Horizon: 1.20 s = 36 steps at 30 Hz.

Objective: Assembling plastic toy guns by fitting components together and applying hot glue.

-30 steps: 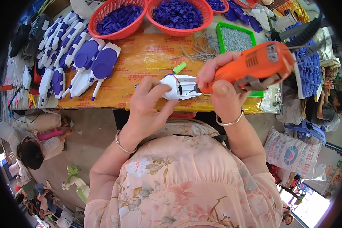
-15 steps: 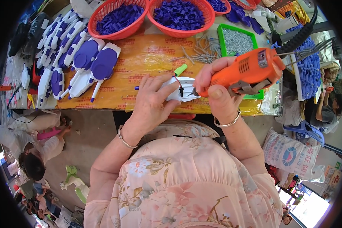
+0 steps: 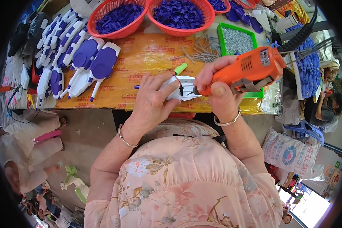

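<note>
My right hand (image 3: 219,86) grips an orange electric screwdriver (image 3: 241,72), thumb along its near side and fingers around the front end. Its thin bit points left and meets or hovers just over a white plastic housing (image 3: 192,98); which one I cannot tell. Pressed on the housing's left part is my left hand (image 3: 152,99), fingers curled over it and thumb at its near edge. A short red and black wire shows by the fingertips, running near a lime-green cylinder (image 3: 181,68) just beyond. A blue tip (image 3: 136,87) sticks out left of my left hand.
Finished-looking white and purple plastic toys (image 3: 89,62) lie piled at the left. Red baskets (image 3: 208,24) of purple parts stand at the back. Grey metal-looking pieces (image 3: 205,49) lie beside a green tray (image 3: 220,38) of small screws. A black cable (image 3: 306,32) hangs from the screwdriver's rear.
Both hands, the screwdriver and the housing stay nearly in place; the screwdriver shifts very slightly. At the lower left, another person has moved closer to the picture's edge.
</note>
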Motion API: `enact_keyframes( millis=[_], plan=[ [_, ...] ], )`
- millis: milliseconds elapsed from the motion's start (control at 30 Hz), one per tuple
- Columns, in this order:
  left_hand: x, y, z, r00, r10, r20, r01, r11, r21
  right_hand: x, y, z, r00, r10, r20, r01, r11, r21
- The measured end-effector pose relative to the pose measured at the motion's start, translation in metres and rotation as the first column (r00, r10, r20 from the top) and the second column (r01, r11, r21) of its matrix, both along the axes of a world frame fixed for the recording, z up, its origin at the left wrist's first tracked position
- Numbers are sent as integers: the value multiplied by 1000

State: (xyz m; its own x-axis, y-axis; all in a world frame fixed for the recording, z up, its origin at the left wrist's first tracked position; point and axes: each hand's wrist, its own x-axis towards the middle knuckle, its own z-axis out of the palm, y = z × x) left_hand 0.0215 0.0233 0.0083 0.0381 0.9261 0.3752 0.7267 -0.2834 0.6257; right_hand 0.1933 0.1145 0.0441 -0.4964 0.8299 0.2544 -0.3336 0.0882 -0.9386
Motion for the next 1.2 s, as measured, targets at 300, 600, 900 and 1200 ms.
enact_keyframes(
  millis=[300,600,900,1200],
  plan=[
    [1,-1,0,1000,7,9,-7,1000,-2,5,1,-10,998,-52,31,50,996,74],
    [2,-1,-1,1000,5,-17,-5,1000,-11,-14,-3,-8,991,-133,-2,133,990,52],
    [1,-2,-4,1000,-5,4,5,999,36,-12,-7,-6,997,50,-63,-44,994,102],
    [-9,-11,5,1000,0,0,0,998,-55,30,6,35,985,-174,5,173,977,122]
  ],
)
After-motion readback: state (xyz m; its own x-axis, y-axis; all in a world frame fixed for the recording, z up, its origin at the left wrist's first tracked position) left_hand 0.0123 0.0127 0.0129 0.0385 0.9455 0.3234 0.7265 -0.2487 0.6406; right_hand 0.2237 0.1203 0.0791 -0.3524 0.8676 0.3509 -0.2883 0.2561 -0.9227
